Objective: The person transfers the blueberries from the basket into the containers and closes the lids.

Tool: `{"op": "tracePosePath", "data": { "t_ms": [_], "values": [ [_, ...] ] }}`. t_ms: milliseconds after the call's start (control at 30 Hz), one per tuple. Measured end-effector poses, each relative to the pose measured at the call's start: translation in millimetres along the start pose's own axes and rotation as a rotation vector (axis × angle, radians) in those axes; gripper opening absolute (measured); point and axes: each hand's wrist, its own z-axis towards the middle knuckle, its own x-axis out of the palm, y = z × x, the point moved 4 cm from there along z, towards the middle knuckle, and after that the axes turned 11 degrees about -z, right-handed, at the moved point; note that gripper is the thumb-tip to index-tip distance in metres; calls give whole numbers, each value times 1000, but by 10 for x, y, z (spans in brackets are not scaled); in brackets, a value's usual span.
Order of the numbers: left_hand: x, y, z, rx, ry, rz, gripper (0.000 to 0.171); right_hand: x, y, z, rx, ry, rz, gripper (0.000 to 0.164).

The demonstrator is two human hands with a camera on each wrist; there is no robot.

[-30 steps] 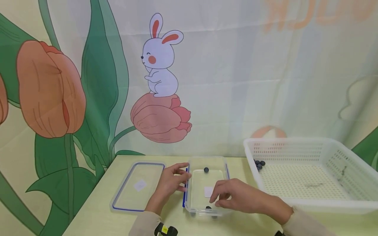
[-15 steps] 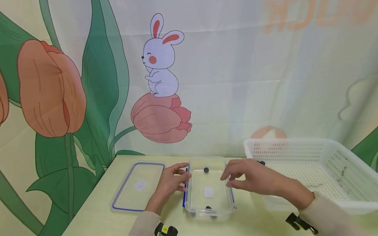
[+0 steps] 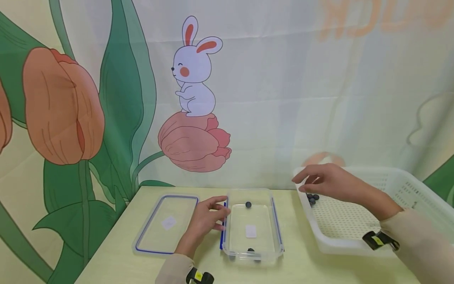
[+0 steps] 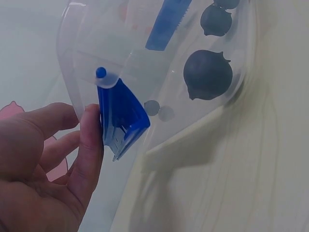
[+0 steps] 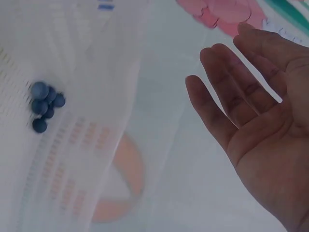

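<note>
My left hand [image 3: 207, 219] touches the left side of a clear plastic food container [image 3: 267, 238], its fingers against the outside wall by a blue latch [image 4: 120, 121]. Blueberries lie in the container: one blueberry [image 3: 248, 204] near the far end, others at the near end. Through the wall, the left wrist view shows a large blueberry [image 4: 207, 75] up close. My right hand [image 3: 328, 179] hovers over the left rim of a white perforated basket [image 3: 349, 213], fingers loosely bent and holding nothing. Several blueberries [image 5: 41, 106] cluster in the basket's far left corner, below that hand.
A clear lid with a blue seal [image 3: 166, 223] lies on the pale table [image 3: 110, 256], left of my left hand. Behind the table hangs a printed cloth [image 3: 262, 98] with tulips and a rabbit. The basket stands at the table's right.
My right hand has moved from over the container's near end, up and right, to the basket's left rim. My left hand has stayed against the container.
</note>
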Motion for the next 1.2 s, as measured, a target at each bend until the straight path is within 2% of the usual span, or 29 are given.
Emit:
{"op": "tracePosePath", "data": {
  "t_ms": [200,433,567,800,967,1200],
  "values": [
    [1,-3,-9,6,-8,8,46,-43,-366,-33,45,-28,-5,26],
    [-8,-3,-6,2,-9,0,46,-100,-644,-37,111,-42,-51,22],
    [-17,-3,-4,1,-10,-1,46,-72,-811,-10,164,-13,-31,25],
    [-6,-12,-16,5,-6,4,46,93,-1167,26,208,64,53,26],
    [2,-9,-12,-2,-9,7,46,209,-1407,20,258,123,60,27],
    [-3,-11,-20,0,-7,7,47,352,-1528,14,253,181,52,30]
  ]
}}
